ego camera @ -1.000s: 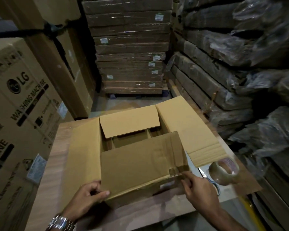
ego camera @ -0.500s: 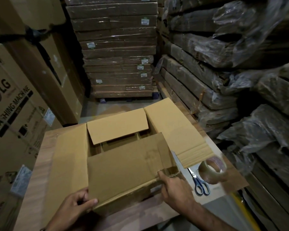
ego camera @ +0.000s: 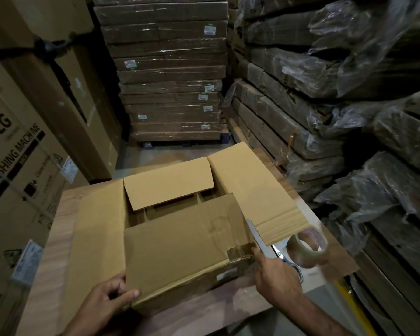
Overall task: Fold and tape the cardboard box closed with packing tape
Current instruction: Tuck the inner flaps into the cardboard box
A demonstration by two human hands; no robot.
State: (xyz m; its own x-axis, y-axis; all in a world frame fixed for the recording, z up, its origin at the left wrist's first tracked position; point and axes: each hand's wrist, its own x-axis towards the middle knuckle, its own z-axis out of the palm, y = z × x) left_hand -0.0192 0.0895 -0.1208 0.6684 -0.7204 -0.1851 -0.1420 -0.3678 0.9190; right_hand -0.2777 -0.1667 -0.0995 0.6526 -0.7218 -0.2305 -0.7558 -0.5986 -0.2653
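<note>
Box flap [ego camera: 180,246], left hand [ego camera: 104,304] fingers gripping its near-left edge, right hand [ego camera: 277,277] at taped corner, grip unclear

Scissors [ego camera: 280,256] handles partly hidden behind right hand [ego camera: 277,278]. Its fingers' [ego camera: 258,254] hold on cardboard box [ego camera: 180,251] unclear. Tape roll [ego camera: 307,249] beyond them blurred.

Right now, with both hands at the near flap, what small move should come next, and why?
Probably press the near flap flat. The left hand grips its left corner, the right hand is at its right corner; the far flap is already in, the side flaps lie open.
</note>
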